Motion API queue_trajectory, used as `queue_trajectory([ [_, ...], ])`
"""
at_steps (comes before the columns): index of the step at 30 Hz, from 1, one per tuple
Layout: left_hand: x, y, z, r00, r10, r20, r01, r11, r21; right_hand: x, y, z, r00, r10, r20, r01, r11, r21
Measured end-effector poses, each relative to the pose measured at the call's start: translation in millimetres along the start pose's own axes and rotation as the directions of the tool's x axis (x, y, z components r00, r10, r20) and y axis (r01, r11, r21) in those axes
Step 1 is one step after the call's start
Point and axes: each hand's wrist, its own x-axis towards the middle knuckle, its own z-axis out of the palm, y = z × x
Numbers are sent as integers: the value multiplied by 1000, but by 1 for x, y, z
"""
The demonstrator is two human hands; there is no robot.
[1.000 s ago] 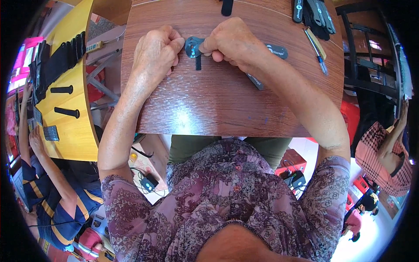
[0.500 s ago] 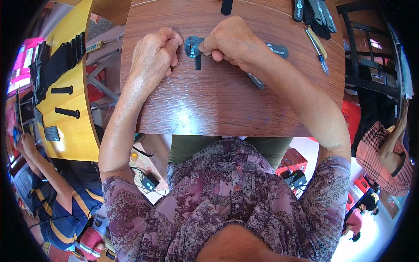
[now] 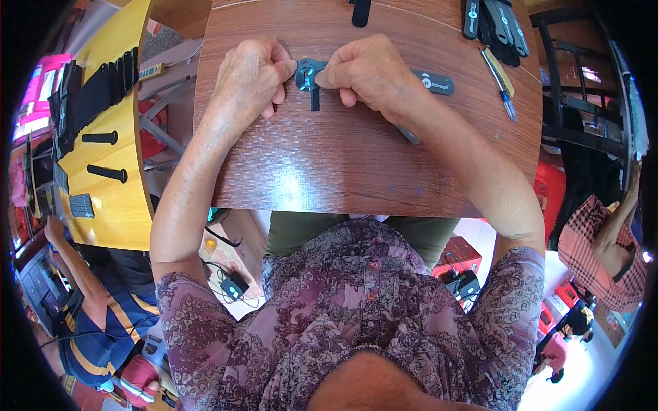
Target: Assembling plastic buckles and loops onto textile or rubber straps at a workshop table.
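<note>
Between my hands lies a dark grey strap with a rounded, slotted end (image 3: 306,79) that glints in the light. A narrow black strip (image 3: 315,102) sticks out below that end toward me. My right hand (image 3: 367,72) pinches the strap just right of the slot, thumb and forefinger pressed together. On the other side my left hand (image 3: 255,74) is closed, its thumb tip meeting the rounded end's left edge; its other fingers are curled and partly hidden. Past my right wrist lies another grey strap (image 3: 436,83) with pale printing, and part of one more (image 3: 408,135) shows beside the forearm.
A black strap (image 3: 361,12) lies at the table's far edge. Several grey straps (image 3: 502,24) are heaped far right, near a pen-like tool (image 3: 507,97). On a yellow table (image 3: 127,205) at left are black straps (image 3: 103,89). Other people sit on both sides.
The rounded end of the strap has shifted slightly right. My left hand has moved right, its thumb now reaching the strap's edge. My right hand has moved slightly nearer to me.
</note>
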Motion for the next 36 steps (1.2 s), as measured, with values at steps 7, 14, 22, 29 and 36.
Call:
queue_trajectory([
  [7,11,3,-9,988,-70,140,76,996,-44,-6,5,5,990,-123,-71,115,988,-108],
  [14,14,8,-7,989,-49,139,39,996,74,-10,2,7,983,-153,-97,132,972,-195],
  [22,24,18,-7,979,-82,185,31,964,264,-13,21,17,917,-376,-131,327,898,-294],
  [29,27,15,-6,981,-80,177,33,966,256,-13,40,16,773,-633,-46,563,717,-411],
  [36,28,12,-5,984,-76,162,31,964,264,-12,38,5,775,-623,107,621,720,-310],
])
